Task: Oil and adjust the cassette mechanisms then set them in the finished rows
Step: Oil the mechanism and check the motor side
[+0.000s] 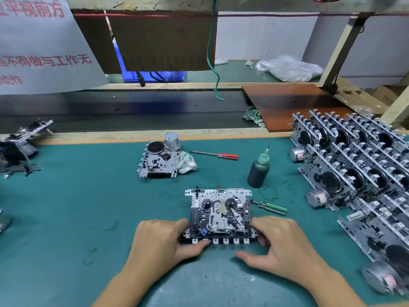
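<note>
A cassette mechanism (220, 212) lies flat on the green mat, face up, near the front middle. My left hand (159, 240) grips its left front corner, thumb under the row of keys. My right hand (283, 242) holds its right front corner with curled fingers. A dark oil bottle (258, 171) with a green needle cap stands just behind and to the right. A second mechanism (160, 159) with a silver motor sits farther back. Rows of finished mechanisms (358, 171) stand on edge at the right.
A red-handled screwdriver (218, 154) lies behind the bottle; a green-handled screwdriver (271, 207) lies right of the held mechanism. A white rag (187, 163) leans on the far mechanism. More mechanisms (20, 147) sit at the left edge. A dark conveyor belt (124, 109) runs behind the mat.
</note>
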Motion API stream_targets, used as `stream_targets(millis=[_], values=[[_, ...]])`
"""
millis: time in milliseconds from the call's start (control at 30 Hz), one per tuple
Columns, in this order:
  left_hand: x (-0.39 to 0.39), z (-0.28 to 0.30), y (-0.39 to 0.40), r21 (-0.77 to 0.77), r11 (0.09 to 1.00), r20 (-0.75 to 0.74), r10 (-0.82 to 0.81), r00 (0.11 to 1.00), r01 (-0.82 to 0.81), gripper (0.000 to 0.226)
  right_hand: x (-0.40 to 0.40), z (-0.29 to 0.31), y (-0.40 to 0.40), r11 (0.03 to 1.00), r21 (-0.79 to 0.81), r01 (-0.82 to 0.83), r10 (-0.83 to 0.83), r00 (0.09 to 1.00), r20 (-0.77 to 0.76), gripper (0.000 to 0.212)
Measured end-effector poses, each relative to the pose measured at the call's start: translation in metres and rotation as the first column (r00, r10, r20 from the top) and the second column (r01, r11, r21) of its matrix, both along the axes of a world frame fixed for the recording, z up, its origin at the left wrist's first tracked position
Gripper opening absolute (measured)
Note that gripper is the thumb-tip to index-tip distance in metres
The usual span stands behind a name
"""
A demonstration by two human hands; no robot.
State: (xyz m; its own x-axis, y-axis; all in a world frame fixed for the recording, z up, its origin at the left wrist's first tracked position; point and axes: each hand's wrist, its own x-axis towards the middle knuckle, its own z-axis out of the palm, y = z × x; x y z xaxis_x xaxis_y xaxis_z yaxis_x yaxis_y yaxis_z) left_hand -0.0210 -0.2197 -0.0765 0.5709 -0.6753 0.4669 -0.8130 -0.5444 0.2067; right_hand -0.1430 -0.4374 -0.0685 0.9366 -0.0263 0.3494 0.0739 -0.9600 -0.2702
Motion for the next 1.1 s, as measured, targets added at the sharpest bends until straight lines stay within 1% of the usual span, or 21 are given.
stream_targets(millis=[100,133,200,300,400,500,600,667,733,833,900,1000,1100], values=[[-0.002,0.002,0.0,0.016,0.999,-0.033,-0.031,0.999,0.032,0.061,0.002,-0.001,0.0,0.999,0.014,0.03,-0.03,0.999,0.023,0.049],[-0.004,0.002,-0.001,0.02,1.0,-0.039,-0.019,0.999,0.02,0.064,0.002,-0.002,0.001,0.999,0.027,0.045,-0.046,0.998,0.03,0.047],[-0.01,0.004,-0.007,0.004,0.998,-0.061,0.059,0.996,-0.059,0.066,0.003,-0.003,0.001,0.998,0.036,0.057,-0.058,0.998,0.02,0.047],[-0.016,0.003,-0.015,-0.023,0.985,-0.095,0.168,0.981,-0.171,0.064,0.002,-0.003,-0.001,0.997,0.065,0.039,-0.039,0.999,-0.01,0.049],[-0.018,0.002,-0.015,-0.023,0.979,-0.123,0.197,0.973,-0.201,0.064,0.002,-0.002,-0.003,0.992,0.122,0.021,-0.017,0.999,-0.034,0.049],[-0.019,0.001,-0.015,-0.016,0.975,-0.146,0.216,0.965,-0.22,0.06,0.002,-0.001,-0.004,0.989,0.147,0.008,-0.001,0.999,-0.047,0.046],[-0.016,0.002,-0.015,-0.033,0.979,-0.153,0.193,0.969,-0.201,0.059,0.003,-0.003,-0.002,0.99,0.137,0.016,-0.012,1.0,-0.028,0.047],[-0.013,0.002,-0.013,-0.043,0.99,-0.129,0.13,0.983,-0.136,0.061,0.005,-0.004,0.002,0.993,0.105,0.059,-0.06,0.998,0.006,0.046],[-0.012,0.003,-0.012,-0.035,0.996,-0.133,0.083,0.988,-0.088,0.065,0.005,-0.005,0.003,0.993,0.086,0.087,-0.088,0.996,0.004,0.044],[-0.016,0.002,-0.012,-0.031,0.997,-0.146,0.068,0.987,-0.074,0.067,0.004,-0.004,0.002,0.993,0.077,0.091,-0.09,0.996,-0.016,0.048],[-0.019,0.001,-0.012,-0.032,0.998,-0.138,0.05,0.989,-0.055,0.067,0.006,-0.003,0.005,0.991,0.059,0.122,-0.123,0.992,0.006,0.05],[-0.019,0.003,-0.013,0.001,0.996,-0.114,0.093,0.989,-0.093,0.065,0.007,-0.001,0.01,0.988,0.05,0.146,-0.148,0.989,0.027,0.048],[-0.022,0.004,-0.016,0.015,0.985,-0.127,0.17,0.977,-0.169,0.059,0.003,-0.002,0.005,0.997,0.04,0.059,-0.059,0.998,0.006,0.043]])
